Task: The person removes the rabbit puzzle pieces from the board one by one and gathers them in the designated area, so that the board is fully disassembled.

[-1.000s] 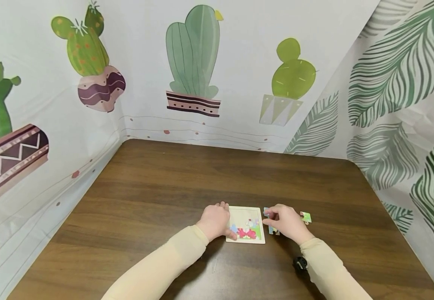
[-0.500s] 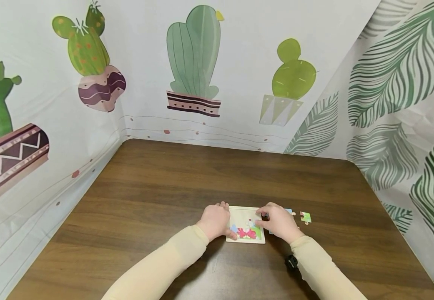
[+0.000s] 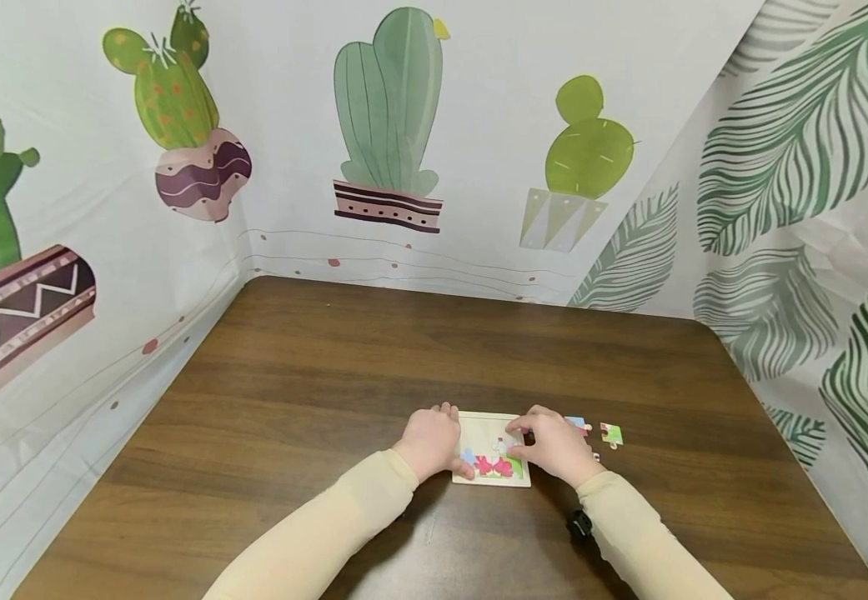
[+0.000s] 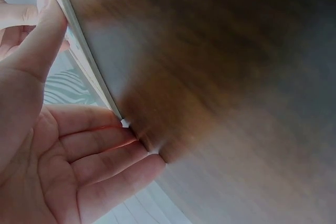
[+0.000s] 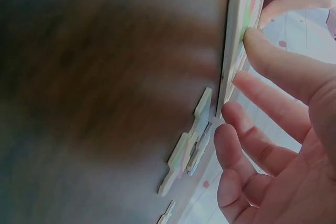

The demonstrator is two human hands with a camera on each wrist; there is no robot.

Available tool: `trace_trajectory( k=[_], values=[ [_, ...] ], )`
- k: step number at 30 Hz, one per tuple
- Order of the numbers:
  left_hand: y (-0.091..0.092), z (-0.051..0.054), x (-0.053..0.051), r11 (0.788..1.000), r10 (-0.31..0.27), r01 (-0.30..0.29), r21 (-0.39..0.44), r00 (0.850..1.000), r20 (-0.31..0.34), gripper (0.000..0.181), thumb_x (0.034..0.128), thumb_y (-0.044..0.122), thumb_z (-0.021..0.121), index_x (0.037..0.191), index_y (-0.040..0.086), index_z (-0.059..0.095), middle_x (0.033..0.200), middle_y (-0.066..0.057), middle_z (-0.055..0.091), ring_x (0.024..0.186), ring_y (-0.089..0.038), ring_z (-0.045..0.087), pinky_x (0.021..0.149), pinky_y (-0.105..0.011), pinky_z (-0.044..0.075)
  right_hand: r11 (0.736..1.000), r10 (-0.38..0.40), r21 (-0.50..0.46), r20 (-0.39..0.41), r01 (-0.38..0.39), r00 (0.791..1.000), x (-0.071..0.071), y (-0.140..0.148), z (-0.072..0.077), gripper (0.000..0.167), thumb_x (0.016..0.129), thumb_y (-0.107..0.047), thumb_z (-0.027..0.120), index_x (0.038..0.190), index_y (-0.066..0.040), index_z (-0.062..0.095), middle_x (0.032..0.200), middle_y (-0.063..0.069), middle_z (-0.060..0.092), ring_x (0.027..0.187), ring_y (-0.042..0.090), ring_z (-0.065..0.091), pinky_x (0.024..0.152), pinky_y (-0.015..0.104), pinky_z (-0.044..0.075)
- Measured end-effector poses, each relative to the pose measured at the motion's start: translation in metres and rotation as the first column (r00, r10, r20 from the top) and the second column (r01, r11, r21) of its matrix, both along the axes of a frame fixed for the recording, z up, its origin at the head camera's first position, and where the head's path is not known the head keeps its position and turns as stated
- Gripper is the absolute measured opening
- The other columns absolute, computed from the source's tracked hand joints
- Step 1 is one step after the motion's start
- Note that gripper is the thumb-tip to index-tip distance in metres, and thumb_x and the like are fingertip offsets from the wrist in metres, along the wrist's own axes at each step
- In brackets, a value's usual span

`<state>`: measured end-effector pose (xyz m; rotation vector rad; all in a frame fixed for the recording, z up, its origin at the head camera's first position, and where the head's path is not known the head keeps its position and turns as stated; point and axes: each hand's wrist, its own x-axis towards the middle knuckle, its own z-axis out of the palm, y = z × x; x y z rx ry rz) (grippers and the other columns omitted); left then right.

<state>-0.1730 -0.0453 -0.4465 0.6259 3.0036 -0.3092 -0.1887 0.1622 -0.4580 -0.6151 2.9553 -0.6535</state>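
Observation:
The light wooden puzzle tray lies on the table with pink, green and pale blue pieces in its lower part. My left hand is at its left side, thumb resting on the rim and fingers stretched along the edge in the left wrist view. My right hand is at the right side. Its thumb and forefinger, set apart, touch the tray; the other fingers bend loosely. I see no piece clearly between them. Part of the tray's right side is hidden by this hand.
Right of my right hand lie a blue piece and a green and white piece. More loose pieces show beside the tray in the right wrist view. Patterned cloth hangs behind the brown table.
My right hand has moved left from the loose pieces to the tray's right side, uncovering a blue piece. My left hand has stayed in place.

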Motion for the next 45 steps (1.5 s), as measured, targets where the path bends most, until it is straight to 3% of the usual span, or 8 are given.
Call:
trace_trajectory(
  k=[10, 21, 33, 45],
  values=[
    [0.000, 0.000, 0.000, 1.000, -0.001, 0.001, 0.005, 1.000, 0.000, 0.105, 0.0594, 0.078, 0.064, 0.131, 0.002, 0.056, 0.128, -0.008, 0.061, 0.113, -0.017, 0.060, 0.074, -0.028, 0.053, 1.000, 0.011, -0.027, 0.018, -0.011, 1.000, 0.001, -0.003, 0.002, 0.009, 0.075, -0.019, 0.080, 0.083, -0.019, 0.075, 0.079, -0.007, 0.059, 0.072, 0.011, 0.053, 0.065, 0.028, 0.043],
    [0.001, 0.000, -0.001, 1.000, -0.002, 0.002, 0.003, 1.000, 0.008, 0.106, 0.0600, 0.078, 0.064, 0.132, 0.002, 0.055, 0.130, -0.009, 0.060, 0.115, -0.018, 0.059, 0.075, -0.028, 0.053, 0.998, 0.040, -0.060, 0.054, -0.036, 0.998, -0.001, -0.003, 0.003, 0.017, 0.076, -0.012, 0.079, 0.080, -0.017, 0.063, 0.076, -0.004, 0.051, 0.069, 0.012, 0.046, 0.063, 0.028, 0.039],
    [0.000, 0.000, -0.001, 1.000, 0.006, -0.006, 0.004, 1.000, 0.018, 0.106, 0.0602, 0.078, 0.064, 0.133, 0.002, 0.054, 0.131, -0.009, 0.058, 0.116, -0.018, 0.058, 0.075, -0.029, 0.053, 0.989, 0.057, -0.144, 0.103, -0.042, 0.993, -0.003, 0.001, -0.002, 0.015, 0.081, -0.008, 0.073, 0.082, -0.016, 0.060, 0.071, -0.006, 0.052, 0.063, 0.010, 0.045, 0.057, 0.024, 0.039],
    [0.000, -0.001, -0.001, 1.000, -0.003, 0.003, 0.012, 1.000, -0.001, 0.106, 0.0597, 0.078, 0.064, 0.132, 0.002, 0.055, 0.130, -0.009, 0.060, 0.114, -0.018, 0.059, 0.072, -0.029, 0.053, 0.980, 0.086, -0.191, 0.110, -0.063, 0.990, -0.006, 0.008, -0.003, 0.013, 0.085, -0.003, 0.067, 0.083, -0.014, 0.061, 0.075, -0.006, 0.057, 0.071, 0.011, 0.050, 0.065, 0.026, 0.042]
  ],
)
